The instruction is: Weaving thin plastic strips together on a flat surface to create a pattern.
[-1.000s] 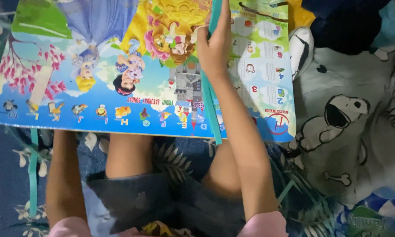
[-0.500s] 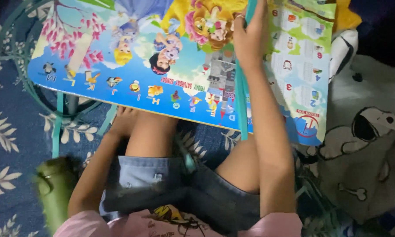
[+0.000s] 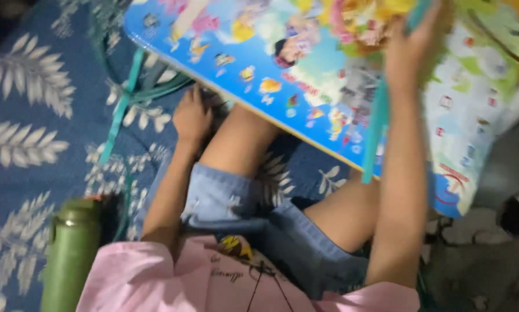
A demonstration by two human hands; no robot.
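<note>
**Right hand gripping teal strip over cartoon-printed lap table**

The teal strip (image 3: 376,136) is running from 1 o'clock down toward the frame centre, lying across the top of the cartoon-printed lap table (image 3: 282,75). The right hand (image 3: 412,49) is closing around the upper part of this strip at 1 o'clock, fingers wrapped narrow on it; the view is blurred, so the exact finger placement cannot be told. The lower end of the strip is hanging free past the table's near edge.

The table is occupying the upper frame from 11 o'clock to 3 o'clock, tilted, with its blue border edge facing the person. It is sitting above the person's bare knees.

The left hand (image 3: 191,118) is resting at 10 o'clock from centre, just below the table's near edge, beside the left knee. It is touching the bedding or the table's underside; whether it is holding anything cannot be told.

A teal folding leg (image 3: 121,110) is showing at 10 o'clock, beneath the table's left end. A green bottle (image 3: 69,254) is lying at 8 o'clock on the blue leaf-patterned sheet (image 3: 28,144). A grey cartoon-dog cushion (image 3: 502,231) is lying at 4 o'clock.
</note>
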